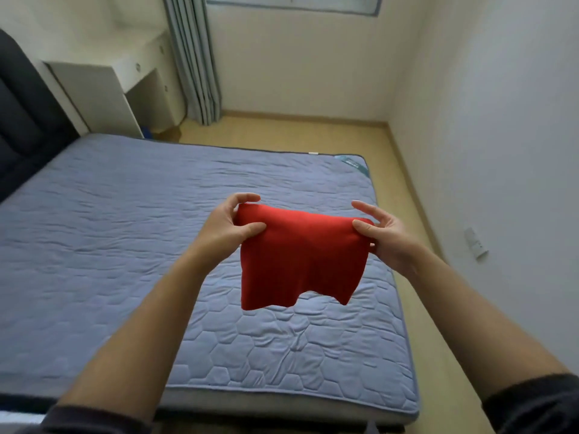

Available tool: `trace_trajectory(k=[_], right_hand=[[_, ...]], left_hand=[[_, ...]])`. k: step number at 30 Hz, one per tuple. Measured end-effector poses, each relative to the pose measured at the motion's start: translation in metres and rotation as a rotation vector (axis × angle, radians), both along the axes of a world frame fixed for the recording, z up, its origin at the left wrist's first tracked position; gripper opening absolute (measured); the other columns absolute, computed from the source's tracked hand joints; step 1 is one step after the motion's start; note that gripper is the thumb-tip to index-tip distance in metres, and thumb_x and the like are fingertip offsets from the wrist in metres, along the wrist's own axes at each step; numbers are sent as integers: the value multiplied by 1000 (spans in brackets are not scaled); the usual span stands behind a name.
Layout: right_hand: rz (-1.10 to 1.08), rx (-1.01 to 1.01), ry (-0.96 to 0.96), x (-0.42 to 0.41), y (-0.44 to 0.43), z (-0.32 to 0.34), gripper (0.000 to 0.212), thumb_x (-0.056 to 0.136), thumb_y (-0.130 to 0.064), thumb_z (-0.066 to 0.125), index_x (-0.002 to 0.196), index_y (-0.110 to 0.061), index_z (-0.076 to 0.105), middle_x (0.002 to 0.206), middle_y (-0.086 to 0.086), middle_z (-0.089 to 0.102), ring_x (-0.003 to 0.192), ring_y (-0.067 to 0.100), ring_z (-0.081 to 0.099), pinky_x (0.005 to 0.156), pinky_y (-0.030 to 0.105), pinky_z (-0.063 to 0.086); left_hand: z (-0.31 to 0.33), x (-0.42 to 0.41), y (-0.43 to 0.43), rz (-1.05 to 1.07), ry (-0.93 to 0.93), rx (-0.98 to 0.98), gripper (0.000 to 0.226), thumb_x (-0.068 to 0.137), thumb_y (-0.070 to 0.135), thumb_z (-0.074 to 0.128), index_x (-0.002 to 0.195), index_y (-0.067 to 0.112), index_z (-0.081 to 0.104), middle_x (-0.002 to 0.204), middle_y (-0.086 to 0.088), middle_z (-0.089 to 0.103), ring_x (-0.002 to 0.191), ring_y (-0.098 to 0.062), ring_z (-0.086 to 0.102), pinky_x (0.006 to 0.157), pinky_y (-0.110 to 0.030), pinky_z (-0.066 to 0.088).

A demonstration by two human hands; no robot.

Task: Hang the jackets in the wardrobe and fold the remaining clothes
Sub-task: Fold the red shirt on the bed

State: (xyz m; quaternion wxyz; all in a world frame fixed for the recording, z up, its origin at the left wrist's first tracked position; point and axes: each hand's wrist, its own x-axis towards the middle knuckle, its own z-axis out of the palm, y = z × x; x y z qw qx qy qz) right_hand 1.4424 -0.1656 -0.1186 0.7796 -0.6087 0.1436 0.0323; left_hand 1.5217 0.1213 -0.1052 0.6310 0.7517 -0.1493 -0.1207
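Clearly folded over at least once, the red garment (pixel 300 258) hangs in the air above the near right part of the bed (pixel 94 245), touching nothing but the two hands. Its long axis runs left to right along the upper fold, which sags slightly between the grips; the loose lower edge points down toward the mattress and ends in an uneven, wavy line, lower at the left corner than in the middle.

The left hand (pixel 232 227) pinches the upper left corner, thumb on the near face and fingers curled over the top. The right hand (pixel 385 233) pinches the upper right corner with the thumb pressed on the near side, while its index and other fingers stand out fairly straight behind the cloth.

As a judgement, the right grip looks the weaker one: with only the thumb plainly pressing, that corner could slip and the layers would fall open, undoing the fold. Lowering it with the bottom edge this uneven could also trap a crease or lay the piece crooked.

Beyond the bed stand a white desk (pixel 103 86), a grey curtain (pixel 194 57) and a dark headboard (pixel 22 114) at the left.
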Motion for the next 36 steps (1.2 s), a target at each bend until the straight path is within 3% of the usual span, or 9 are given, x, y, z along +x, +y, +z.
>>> trace_trajectory(k=[4, 7, 9, 12, 16, 24, 29, 33, 36], right_hand=[[-10, 330, 185, -12, 12, 2, 20, 83, -16, 61, 102, -16, 68, 76, 2, 66, 61, 12, 64, 56, 23, 54], [-12, 499, 228, -18, 18, -2, 24, 79, -13, 54, 96, -13, 71, 85, 7, 69, 71, 20, 66, 65, 31, 54], [-29, 501, 214, -22, 21, -6, 27, 85, -9, 49, 107, -14, 65, 92, 9, 69, 72, 20, 65, 66, 32, 53], [-12, 486, 173, -27, 25, -12, 36, 80, -5, 54, 114, -17, 61, 82, 6, 69, 57, 14, 63, 54, 28, 55], [77, 499, 72, -31, 26, -12, 46, 80, -1, 54, 120, -21, 60, 67, 2, 62, 53, 12, 58, 58, 30, 55], [154, 504, -53, -27, 41, -3, 52, 77, 1, 58, 125, -21, 59, 66, 1, 63, 55, 10, 61, 59, 27, 55], [75, 402, 12, -19, 58, 1, 36, 79, -8, 58, 113, -19, 68, 94, 12, 64, 72, 18, 61, 63, 28, 53], [-22, 350, 23, -9, 69, 7, 36, 72, -3, 60, 107, -13, 62, 75, 8, 69, 55, 13, 62, 53, 23, 53], [-74, 359, -69, -7, 66, 10, 33, 73, 1, 57, 104, -9, 63, 76, 7, 70, 64, 14, 68, 61, 25, 57]], left_hand=[[9, -11, 2, -27, -87, -13, 45, 80, -3, 70, 111, 27, 59, 90, -1, 59, 78, -9, 57, 75, -21, 51], [17, -13, 5, -29, -147, 10, 44, 79, -1, 71, 110, 27, 60, 94, 3, 61, 81, -7, 58, 79, -22, 50], [20, -12, 9, -33, -159, 11, 43, 79, 0, 71, 110, 28, 60, 95, 4, 62, 82, -6, 58, 79, -21, 51], [20, -10, 16, -36, -175, 21, 43, 79, 1, 72, 109, 30, 61, 97, 6, 62, 84, -7, 59, 79, -22, 51], [20, -7, 26, -31, -179, 9, 44, 79, 0, 72, 108, 32, 61, 100, 4, 63, 87, -9, 59, 83, -27, 51], [24, 1, 39, -37, -195, -16, 43, 79, -1, 71, 109, 28, 61, 99, 7, 62, 89, -6, 58, 83, -22, 50], [26, 6, 48, -42, -206, -9, 42, 79, -1, 71, 107, 30, 61, 96, 7, 62, 85, -4, 58, 80, -20, 52], [26, 12, 59, -20, -213, -12, 41, 79, 1, 72, 105, 32, 62, 98, 9, 64, 85, 0, 60, 76, -18, 53], [26, 18, 77, 50, -212, -53, 42, 79, 0, 71, 104, 32, 62, 101, 7, 65, 86, 1, 60, 75, -15, 50]])
